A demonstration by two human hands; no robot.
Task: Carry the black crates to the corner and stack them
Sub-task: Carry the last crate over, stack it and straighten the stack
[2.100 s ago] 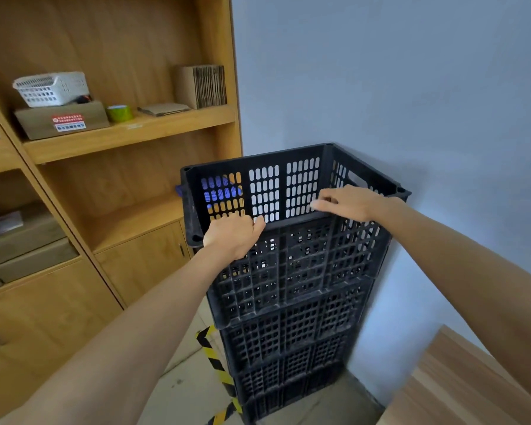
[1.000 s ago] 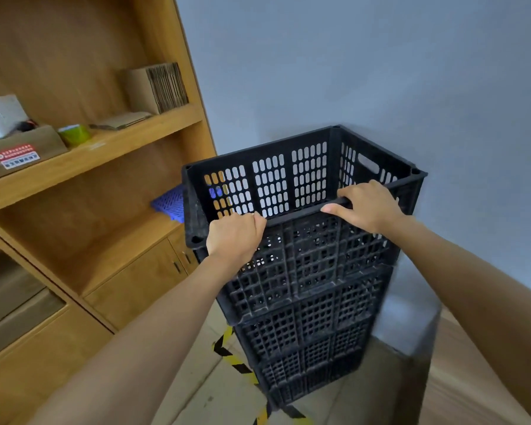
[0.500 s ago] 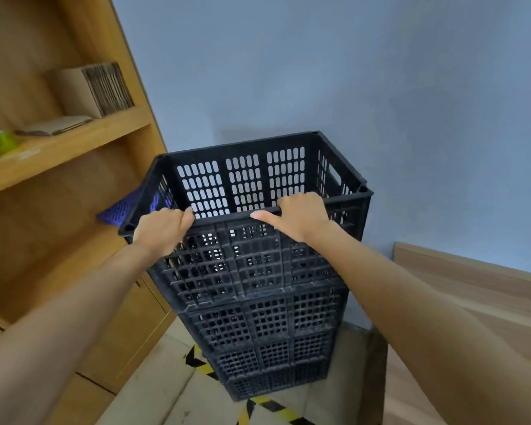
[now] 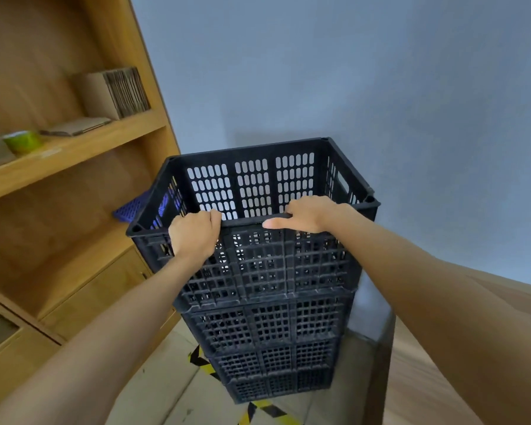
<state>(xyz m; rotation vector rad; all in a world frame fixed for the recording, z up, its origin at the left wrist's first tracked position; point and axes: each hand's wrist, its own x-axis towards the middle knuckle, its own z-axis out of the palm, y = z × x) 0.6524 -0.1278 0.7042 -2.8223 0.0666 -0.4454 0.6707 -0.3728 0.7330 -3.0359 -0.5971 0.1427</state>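
Far in the corner beside the wooden shelf unit (image 4: 74, 154), top black crate (image 4: 258, 228) seated on the stack of black crates (image 4: 273, 348), left hand (image 4: 195, 236) and right hand (image 4: 311, 214) both clasping its near rim, apparently only letting go left.

Crates (image 4: 267, 271): black moulded plastic, matt, perforated lattice walls, edges scuffed pale. Shelf unit (image 4: 74, 148): wood-grain panel with a low satin sheen, probably laminate rather than solid timber. Wall (image 4: 380, 87): smooth, matt painted finish. Cardboard stack (image 4: 117, 93): brown corrugated paperboard, dull. Tape roll (image 4: 23, 142): glossy green. Floor (image 4: 166, 388): pale, matt, lightly speckled, with glossy yellow-black hazard tape (image 4: 258, 409).
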